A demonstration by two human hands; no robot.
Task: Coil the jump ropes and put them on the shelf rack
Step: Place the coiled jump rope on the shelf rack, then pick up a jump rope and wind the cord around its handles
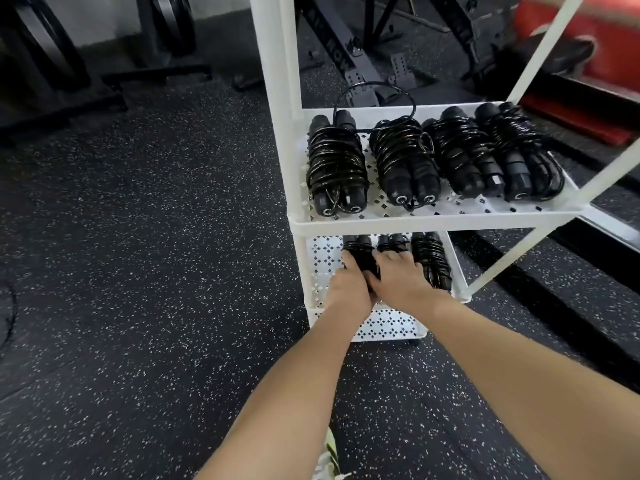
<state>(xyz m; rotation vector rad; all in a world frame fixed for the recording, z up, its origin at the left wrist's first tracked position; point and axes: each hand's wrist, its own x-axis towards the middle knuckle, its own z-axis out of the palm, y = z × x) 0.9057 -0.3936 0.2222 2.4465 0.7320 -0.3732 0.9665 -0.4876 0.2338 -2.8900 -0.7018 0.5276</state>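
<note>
A white shelf rack (408, 225) with perforated trays stands on the gym floor. Several coiled black jump ropes (405, 161) lie side by side on its upper tray. On the lower tray (322, 254) lie three more coiled ropes. My left hand (348, 289) and my right hand (398, 277) both reach into the lower tray and are closed around the leftmost coiled rope (358, 251), whose handle ends stick out beyond my fingers. The two other bundles (431, 258) lie just right of my right hand.
Black speckled rubber flooring (156, 271) surrounds the rack. Dark gym machine frames (349, 60) stand behind the rack and at the far left. A red pad (588, 39) sits at the top right. My shoe (327, 459) shows at the bottom edge.
</note>
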